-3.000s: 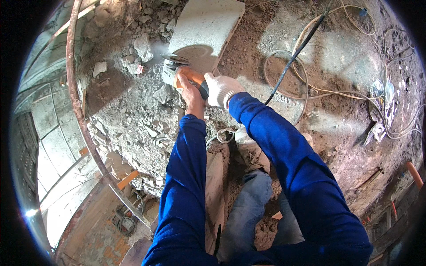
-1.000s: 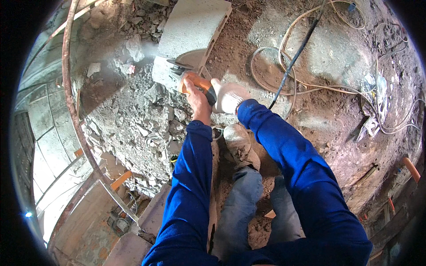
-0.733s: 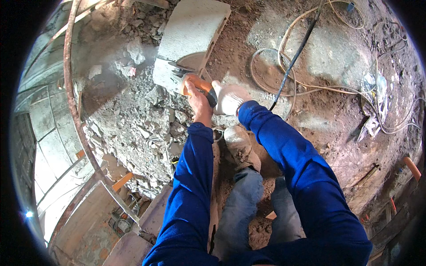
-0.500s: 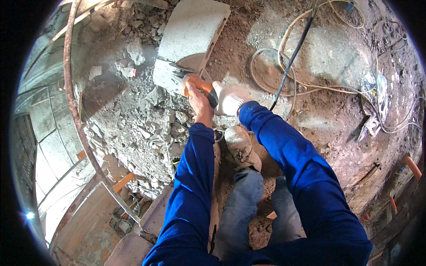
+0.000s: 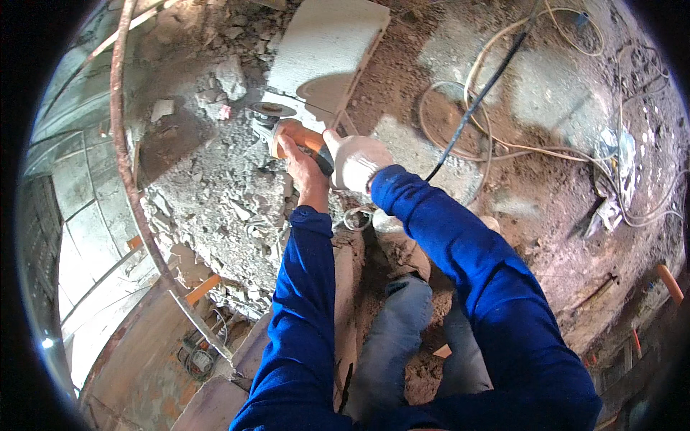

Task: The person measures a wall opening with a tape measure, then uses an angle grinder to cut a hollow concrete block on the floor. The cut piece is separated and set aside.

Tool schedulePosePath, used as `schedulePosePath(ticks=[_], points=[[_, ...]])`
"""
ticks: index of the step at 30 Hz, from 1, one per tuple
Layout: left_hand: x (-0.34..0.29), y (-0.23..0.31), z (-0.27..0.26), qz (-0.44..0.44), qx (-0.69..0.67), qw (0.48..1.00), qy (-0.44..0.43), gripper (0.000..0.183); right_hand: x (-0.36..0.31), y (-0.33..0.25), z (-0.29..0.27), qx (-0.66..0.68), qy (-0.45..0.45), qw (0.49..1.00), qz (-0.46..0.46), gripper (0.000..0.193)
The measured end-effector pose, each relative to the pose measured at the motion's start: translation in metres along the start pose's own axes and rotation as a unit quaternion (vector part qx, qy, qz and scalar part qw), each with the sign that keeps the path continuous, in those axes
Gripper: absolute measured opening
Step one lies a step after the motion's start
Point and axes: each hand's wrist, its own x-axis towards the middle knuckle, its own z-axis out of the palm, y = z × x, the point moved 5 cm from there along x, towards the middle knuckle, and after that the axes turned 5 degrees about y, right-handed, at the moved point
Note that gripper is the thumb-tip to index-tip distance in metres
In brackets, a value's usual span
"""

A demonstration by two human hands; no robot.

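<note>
At the near left corner of a pale slab (image 5: 327, 39), an orange-and-black angle grinder (image 5: 305, 140) is pointing its head away from the operator, its flat disc (image 5: 274, 109) overlapping that corner in the view. Contact between disc and slab cannot be told.

The bare left hand (image 5: 305, 170) is gripping the orange body just behind the head, its fingers curling closed around the housing, probably to guide the disc. The right hand (image 5: 359, 161), in a white knitted glove, is closing around the black rear end; most of its fingers are hidden. The spaced grips are likely sharing the weight and resisting twist. Both arms are reaching forward, presumably keeping the disc well apart from the legs.

Below the grinder, broken rubble (image 5: 215, 187) is covering the ground. A dusty boot (image 5: 406, 251) is standing behind the tool, apparently giving the operator a stable base. A black cable (image 5: 483, 99) is running down to the right sleeve, where its end is passing from sight; beyond it, pale cable (image 5: 546, 150) is lying in loops. Farther left, a rusty curved pipe (image 5: 117, 93) is bordering the rubble.
</note>
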Motion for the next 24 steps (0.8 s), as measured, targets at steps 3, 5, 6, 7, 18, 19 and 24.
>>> schedulePosePath(ticks=[3,5,6,7,18,19,24], points=[[0.031,0.023,-0.012,0.046,0.005,0.999,0.002,0.090,0.024,-0.023,0.008,0.021,-0.027,0.999,0.001,0.055],[0.051,0.030,-0.017,0.050,0.012,0.999,0.016,0.090,0.040,-0.034,0.012,0.024,-0.025,0.999,0.009,0.054],[0.058,0.031,-0.021,0.048,0.016,0.998,0.024,0.090,0.047,-0.038,0.016,0.018,-0.031,0.999,0.021,0.053],[0.065,0.031,-0.023,0.041,0.023,0.998,0.029,0.090,0.054,-0.040,0.019,0.020,-0.050,0.998,0.018,0.052],[0.110,0.025,-0.027,0.036,0.058,0.997,0.018,0.094,0.074,-0.053,0.023,0.008,0.011,1.000,-0.017,0.060],[0.114,0.023,-0.028,0.035,0.056,0.998,0.022,0.095,0.075,-0.054,0.023,0.009,0.016,1.000,-0.017,0.060],[0.125,0.014,-0.029,0.042,0.045,0.998,0.009,0.098,0.078,-0.052,0.029,0.017,0.025,1.000,0.002,0.059]])
